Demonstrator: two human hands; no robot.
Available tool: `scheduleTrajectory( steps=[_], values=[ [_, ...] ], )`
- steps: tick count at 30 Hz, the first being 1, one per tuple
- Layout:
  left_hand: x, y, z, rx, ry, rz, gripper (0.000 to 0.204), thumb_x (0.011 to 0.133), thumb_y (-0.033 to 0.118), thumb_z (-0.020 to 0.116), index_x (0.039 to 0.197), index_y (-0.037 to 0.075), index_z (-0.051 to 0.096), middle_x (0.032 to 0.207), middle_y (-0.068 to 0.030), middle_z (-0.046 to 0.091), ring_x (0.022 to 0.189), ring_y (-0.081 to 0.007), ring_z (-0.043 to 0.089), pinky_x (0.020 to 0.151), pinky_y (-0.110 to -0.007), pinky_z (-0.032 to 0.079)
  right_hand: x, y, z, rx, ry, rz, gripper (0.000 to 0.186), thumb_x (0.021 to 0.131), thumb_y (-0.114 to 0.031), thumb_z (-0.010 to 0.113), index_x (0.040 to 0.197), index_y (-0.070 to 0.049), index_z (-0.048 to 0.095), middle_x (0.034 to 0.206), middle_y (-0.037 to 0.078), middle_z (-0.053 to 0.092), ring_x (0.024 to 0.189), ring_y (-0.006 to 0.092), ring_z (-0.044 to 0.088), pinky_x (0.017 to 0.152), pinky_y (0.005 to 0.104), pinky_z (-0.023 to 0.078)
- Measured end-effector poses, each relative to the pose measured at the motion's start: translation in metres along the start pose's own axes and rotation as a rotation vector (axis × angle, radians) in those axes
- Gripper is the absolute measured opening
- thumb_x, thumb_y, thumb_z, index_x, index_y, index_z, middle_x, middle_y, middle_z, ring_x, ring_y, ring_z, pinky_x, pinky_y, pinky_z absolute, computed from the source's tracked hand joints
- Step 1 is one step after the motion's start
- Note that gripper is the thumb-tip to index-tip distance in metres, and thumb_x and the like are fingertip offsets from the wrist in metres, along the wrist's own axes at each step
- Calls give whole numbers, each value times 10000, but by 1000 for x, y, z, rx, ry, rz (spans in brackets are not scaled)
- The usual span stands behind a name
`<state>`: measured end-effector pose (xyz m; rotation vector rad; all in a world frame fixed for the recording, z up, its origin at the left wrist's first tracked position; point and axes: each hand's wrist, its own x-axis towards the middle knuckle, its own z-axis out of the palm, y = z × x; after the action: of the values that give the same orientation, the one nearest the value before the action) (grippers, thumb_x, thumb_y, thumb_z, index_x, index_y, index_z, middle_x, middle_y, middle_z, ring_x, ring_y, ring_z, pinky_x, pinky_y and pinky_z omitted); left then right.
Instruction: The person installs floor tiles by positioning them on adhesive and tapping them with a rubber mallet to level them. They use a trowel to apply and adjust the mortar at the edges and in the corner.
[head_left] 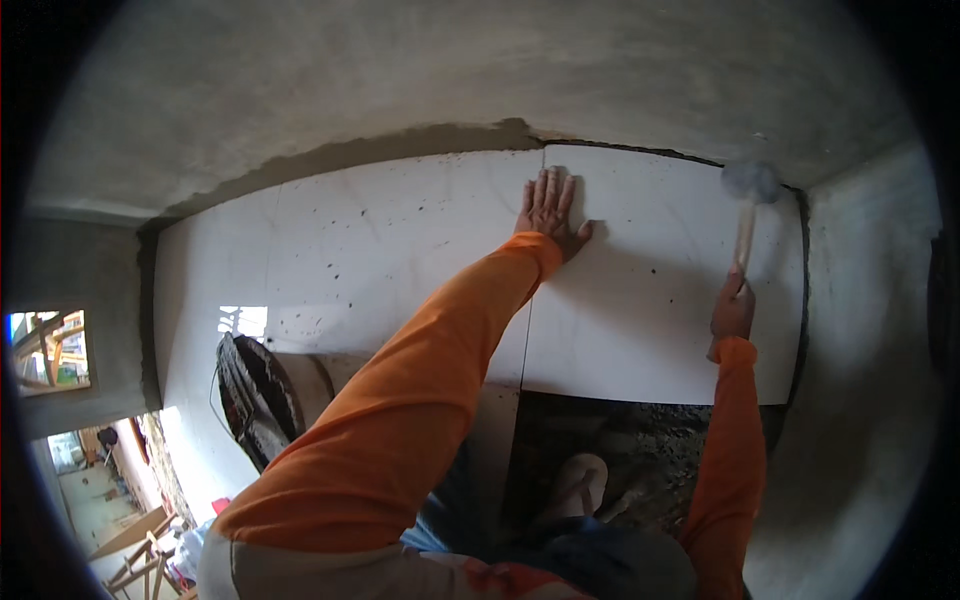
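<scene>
My left hand lies flat with its fingers spread, across the joint between two large white floor tiles near the wall. Under its thumb side is the right-hand tile, lightly smudged with a few dark specks. The left-hand tile carries more scattered mortar crumbs. My right hand is closed round the pale handle of a mallet. Its greyish head, blurred, is over the far right corner of the right-hand tile, by the wall; whether it touches I cannot tell.
A mortar-caked bucket lies tipped on the tiles at left. Dark wet mortar spreads below the right-hand tile, beside my sandalled foot. Grey plastered walls close in the far side and right. A doorway with wooden pieces shows at lower left.
</scene>
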<state>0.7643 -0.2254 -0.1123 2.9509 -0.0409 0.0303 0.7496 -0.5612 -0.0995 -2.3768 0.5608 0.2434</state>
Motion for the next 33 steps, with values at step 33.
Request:
scheduleTrajectory(
  steps=[33],
  values=[
    [-44,22,4,80,28,119,833,861,586,389,1460,50,169,1517,-165,155,1419,-305,82,1153,-447,67,27,31,-67,-11,537,44,683,927,-591,322,831,15,622,681,155,587,647,271,589,576,392,447]
  ],
)
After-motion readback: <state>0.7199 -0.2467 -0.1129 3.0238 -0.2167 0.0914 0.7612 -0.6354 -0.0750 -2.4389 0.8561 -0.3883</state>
